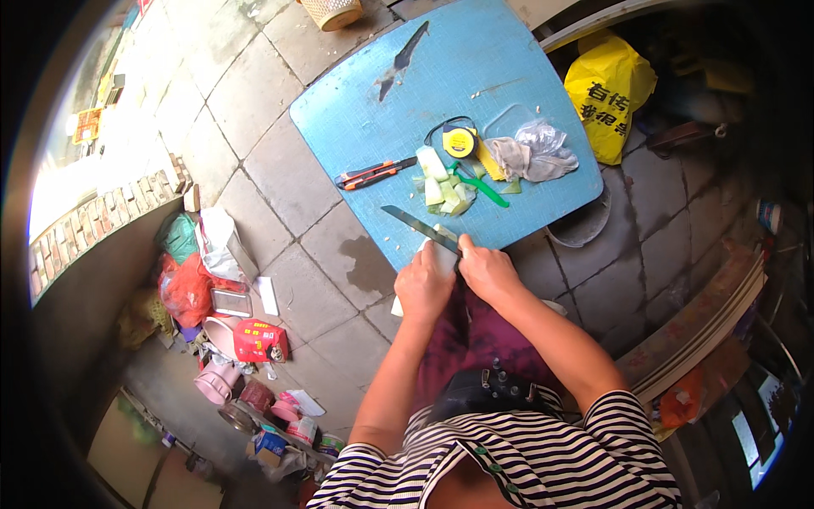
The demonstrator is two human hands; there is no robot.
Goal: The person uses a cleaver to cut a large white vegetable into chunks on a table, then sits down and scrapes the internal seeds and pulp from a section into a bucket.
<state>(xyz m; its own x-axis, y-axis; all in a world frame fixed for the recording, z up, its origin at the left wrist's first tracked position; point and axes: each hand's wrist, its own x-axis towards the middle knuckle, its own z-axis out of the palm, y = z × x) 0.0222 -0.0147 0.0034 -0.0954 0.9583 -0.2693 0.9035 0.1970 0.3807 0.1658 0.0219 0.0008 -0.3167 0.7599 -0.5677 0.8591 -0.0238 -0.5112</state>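
My right hand [486, 270] is closed round the handle end of a knife [416, 226], whose blade points up and left over the table's near edge. Under the blade, my left hand [425, 286] grips a pale peeled vegetable piece [444, 259]. Beyond the blade, cut pale green vegetable chunks [448, 194] lie in a pile on the blue table [356, 114]. A green-handled peeler [486, 189] rests against the pile's right side. To the left lies an orange and black utility knife [375, 174]; a yellow tape measure [459, 141] sits behind the chunks.
A crumpled cloth [515, 159] and clear plastic bag [540, 137] lie at the table's right. A yellow bag [607, 95] is beyond its right edge, and a bucket [582, 223] stands partly beneath. Bags and pink containers [217, 382] crowd the floor at left. A wicker basket [334, 13] stands at the top.
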